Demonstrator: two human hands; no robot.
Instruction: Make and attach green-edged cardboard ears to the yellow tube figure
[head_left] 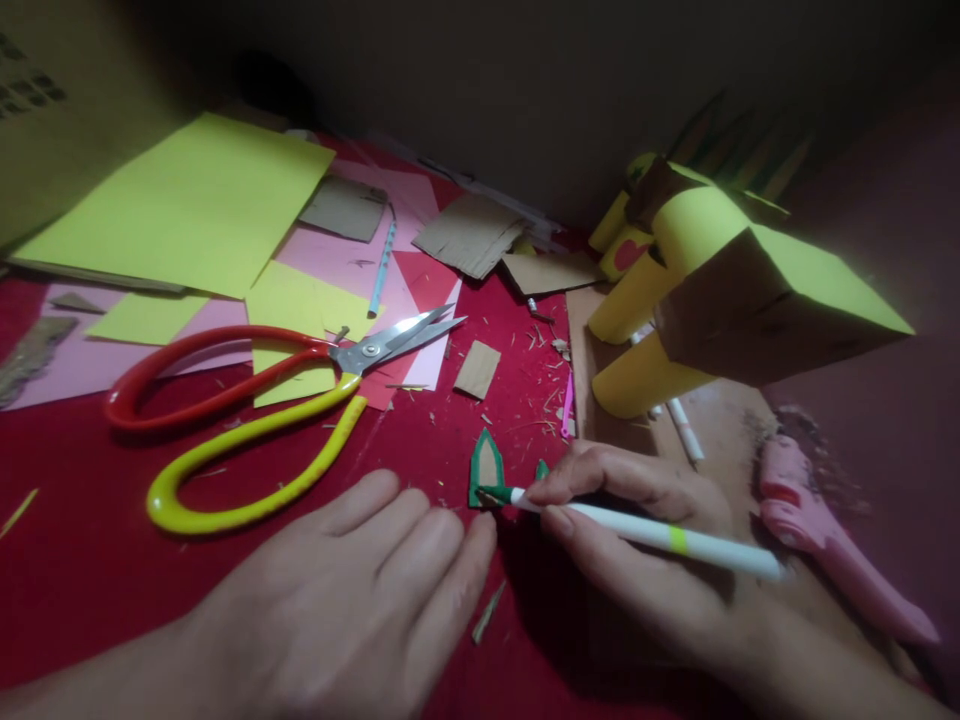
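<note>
My right hand [645, 530] pinches a white felt-tip pen [720, 555] with a green tip and a yellow-green band. The tip rests on a small pointed cardboard piece [489, 465] with a green border along its edges. My left hand [382, 590] lies on the red surface with its fingers curled, its index fingertip against the piece's lower edge; the thumb is hidden. Just behind my right fingers, a second small green tip [542, 470] shows, mostly covered. Scissors [367, 350] with one red and one yellow handle lie with blades slightly apart, beyond my left hand.
Yellow paper [187, 210], cardboard scraps [469, 235] and a pale blue pencil [382, 270] lie at the back left. A yellow-and-brown cardboard model [720, 290] stands on a cardboard base at right, beside a pink tool [832, 550]. Shavings dot the red tabletop [420, 430].
</note>
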